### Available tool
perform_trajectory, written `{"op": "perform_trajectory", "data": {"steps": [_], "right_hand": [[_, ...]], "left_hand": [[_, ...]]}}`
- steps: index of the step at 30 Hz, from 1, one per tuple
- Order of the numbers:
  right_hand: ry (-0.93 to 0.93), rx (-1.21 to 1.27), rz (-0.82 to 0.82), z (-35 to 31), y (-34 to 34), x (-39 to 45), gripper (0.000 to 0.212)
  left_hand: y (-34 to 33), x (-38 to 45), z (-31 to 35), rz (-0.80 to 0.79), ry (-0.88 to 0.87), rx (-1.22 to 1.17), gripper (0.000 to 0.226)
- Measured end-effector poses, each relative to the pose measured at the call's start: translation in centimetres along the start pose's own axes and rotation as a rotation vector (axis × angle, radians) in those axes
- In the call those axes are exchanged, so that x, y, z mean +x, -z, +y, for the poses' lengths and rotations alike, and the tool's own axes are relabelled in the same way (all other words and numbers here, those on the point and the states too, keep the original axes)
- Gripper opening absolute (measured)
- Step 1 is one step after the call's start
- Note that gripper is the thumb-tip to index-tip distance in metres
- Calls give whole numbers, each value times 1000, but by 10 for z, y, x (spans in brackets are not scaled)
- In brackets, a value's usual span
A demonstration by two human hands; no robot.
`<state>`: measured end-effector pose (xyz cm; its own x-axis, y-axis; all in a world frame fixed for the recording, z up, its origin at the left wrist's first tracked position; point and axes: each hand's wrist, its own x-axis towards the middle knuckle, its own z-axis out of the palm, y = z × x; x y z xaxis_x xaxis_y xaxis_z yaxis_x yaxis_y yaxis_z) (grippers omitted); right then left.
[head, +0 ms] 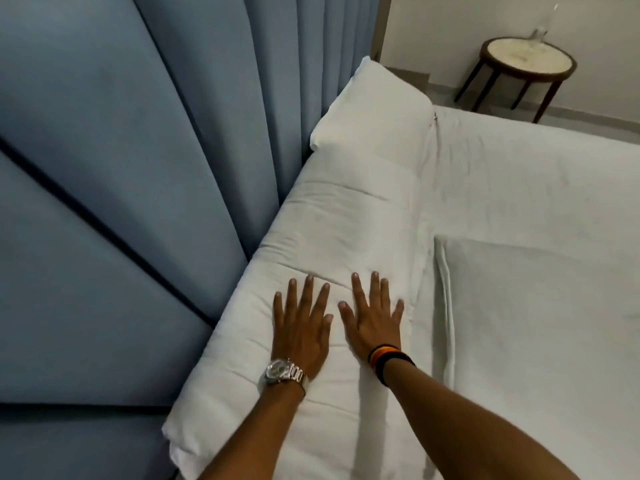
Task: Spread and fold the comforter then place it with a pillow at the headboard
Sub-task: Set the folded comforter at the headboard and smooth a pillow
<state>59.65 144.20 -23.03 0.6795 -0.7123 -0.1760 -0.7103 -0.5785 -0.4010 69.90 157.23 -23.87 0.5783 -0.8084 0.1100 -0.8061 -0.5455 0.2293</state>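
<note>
The head view looks down along the bed's head edge. The folded white comforter (346, 244) lies in a long band on the mattress (536, 237), against the blue padded headboard (138, 168). A white pillow (374, 109) sits at the band's far end, touching the headboard near the bed's far corner. The left hand (299, 327), with a metal wristwatch (285, 372), and the right hand (375, 320), with dark wristbands (389, 360), both lie flat on the comforter, fingers spread wide, gripping nothing. A round side table (530, 60) stands beyond the bed.
</note>
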Motion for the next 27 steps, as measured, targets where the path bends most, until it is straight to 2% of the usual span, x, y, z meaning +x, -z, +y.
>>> {"op": "perform_trajectory", "data": {"steps": [3,6,8,12,15,18,22,24,27], "right_hand": [[28,-31,-71,19,1,-9,68],[13,-1,-4,43,28,-31,69],[-79,-2,45,78,49,-55,70],[-303,29,122,158,90,-100,70],[-487,112,231,220,123,-134,72],[-717,207,259,282,145,-176,81],[-930,388,239,360,154,-219,106],[-963,515,188,395,152,-233,112],[-884,722,135,424,147,-242,112]], "left_hand": [[-5,-8,5,-7,31,9,60],[3,-8,14,-77,51,-17,60],[9,-7,35,-135,37,-49,60],[4,-12,109,-206,-112,-164,60],[-14,-20,177,-371,-196,-277,63],[-39,-40,232,-546,-12,-486,66],[-66,-65,271,-739,269,-681,82],[-70,-74,288,-755,364,-794,91],[-68,-79,312,-684,493,-926,100]]}}
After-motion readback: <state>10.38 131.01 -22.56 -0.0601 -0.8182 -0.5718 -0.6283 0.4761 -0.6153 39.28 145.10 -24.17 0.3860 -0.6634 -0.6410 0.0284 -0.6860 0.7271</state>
